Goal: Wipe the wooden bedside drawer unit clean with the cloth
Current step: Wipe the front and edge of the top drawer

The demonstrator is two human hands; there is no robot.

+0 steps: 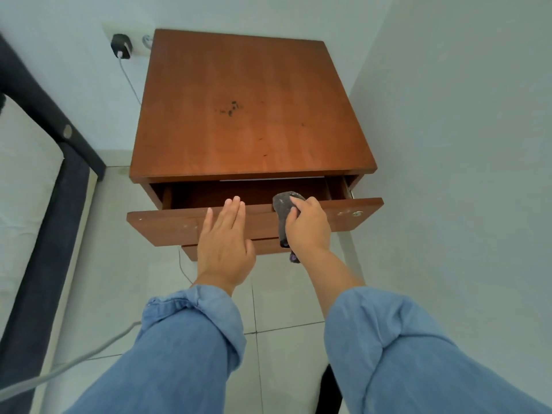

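The wooden bedside drawer unit (248,109) stands in the room's corner, its top showing small dark marks near the middle. Its upper drawer (167,225) is pulled out. My right hand (307,225) grips a dark grey cloth (283,204) draped over the drawer front's top edge, right of centre. My left hand (227,240) lies flat with straight fingers over the drawer front, fingertips at its top edge. Most of the drawer's inside is in shadow.
A dark bed frame (44,121) with a white mattress runs along the left. A black charger (121,46) sits in a wall socket behind the unit, its cable hanging down. A grey cable (74,363) crosses the tiled floor. White walls close in behind and on the right.
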